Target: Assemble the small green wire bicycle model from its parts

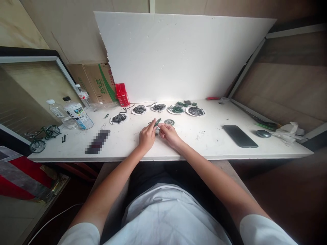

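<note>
Green and slim, a small piece [158,122] is up at the fingers, over the middle of the white worktop [204,137]. The left hand [146,137] holds it in its fingers. The right hand [168,133] is right beside it with its fingers close together, but I cannot tell if it grips the piece too.

The work looks only partly done. One small bike [45,134] at the left end looks whole. A loose wheel [169,122] lies just past the right hand, not joined to the piece. A lot seems left: white plates [187,112] on the far side hold dark parts [196,111] and green parts [177,109].

The green piece looks long and thin, and its far end leans to the right. Fingers hide its near end.
</note>
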{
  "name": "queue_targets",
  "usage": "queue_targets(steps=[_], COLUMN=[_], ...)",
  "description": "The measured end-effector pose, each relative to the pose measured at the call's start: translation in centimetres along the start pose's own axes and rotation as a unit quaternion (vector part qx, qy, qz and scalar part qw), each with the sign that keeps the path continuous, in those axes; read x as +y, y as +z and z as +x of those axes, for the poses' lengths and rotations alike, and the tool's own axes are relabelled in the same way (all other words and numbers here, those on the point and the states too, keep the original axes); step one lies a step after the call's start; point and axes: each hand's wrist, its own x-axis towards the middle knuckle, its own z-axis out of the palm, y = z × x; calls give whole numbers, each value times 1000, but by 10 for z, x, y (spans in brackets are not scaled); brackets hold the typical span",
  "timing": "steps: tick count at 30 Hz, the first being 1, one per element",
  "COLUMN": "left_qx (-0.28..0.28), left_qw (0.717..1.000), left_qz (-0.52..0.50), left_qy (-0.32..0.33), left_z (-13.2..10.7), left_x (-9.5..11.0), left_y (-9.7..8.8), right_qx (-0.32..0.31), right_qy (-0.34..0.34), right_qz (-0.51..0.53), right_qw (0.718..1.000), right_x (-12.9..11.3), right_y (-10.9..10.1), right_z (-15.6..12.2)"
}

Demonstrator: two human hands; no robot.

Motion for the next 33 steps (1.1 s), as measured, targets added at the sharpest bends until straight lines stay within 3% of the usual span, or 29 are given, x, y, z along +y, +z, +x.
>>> queue_targets(steps=[8, 16, 22, 25, 28, 31, 33], left_qx=[-6, 7, 14, 6, 3, 1, -2], left_qw=[1000, 999, 999, 999, 999, 999, 999], left_qz=[-11, -35, -42, -43, -39, -34, -34], left_qy=[-3, 10, 18, 3, -6, -7, -7], left_z=[0, 0, 1, 1, 0, 0, 0], left_x=[1, 0, 2, 2, 1, 0, 1], left_y=[-1, -3, -4, -3, -1, 0, 0], right_qx=[-4, -66, -77, -54, 29, 101, 117], right_qy=[1, 99, 119, 77, -42, -155, -190], right_qz=[11, 122, 140, 75, -64, -199, -250], right_qw=[1000, 985, 980, 993, 997, 962, 942], right_x=[1, -3, -8, -5, 2, 7, 8], right_y=[-1, -6, -6, -4, -2, 0, 0], right_z=[1, 1, 0, -1, -1, -3, -5])
